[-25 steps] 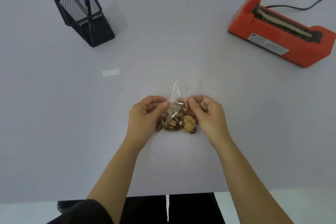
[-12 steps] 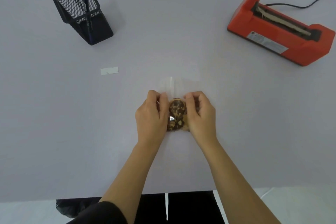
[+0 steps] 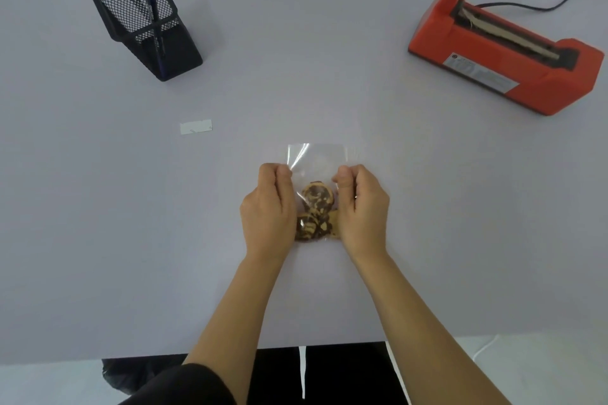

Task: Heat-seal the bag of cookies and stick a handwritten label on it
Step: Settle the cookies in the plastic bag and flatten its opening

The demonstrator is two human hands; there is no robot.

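Around: pen holder (image 3: 148, 26) at far left corner of the tabletop (image 3: 98, 240), sealer (image 3: 506, 56) far right, label (image 3: 196, 127) between.
Hands: left hand (image 3: 268, 210) and right hand (image 3: 362, 207) both pinch the bag (image 3: 317, 161).
Change: bag now pulled flat, top open.

The clear plastic bag of marbled brown-and-tan cookies (image 3: 316, 207) has been straightened: its empty top, crumpled earlier, is now spread flat. The left hand (image 3: 268, 210) and right hand (image 3: 362, 207) have been shifted to its side edges.

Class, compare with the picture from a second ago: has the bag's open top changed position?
Yes. The bag of cookies now has its clear top spread flat, pointing away from the person; earlier it stood crumpled. The white label stays put.
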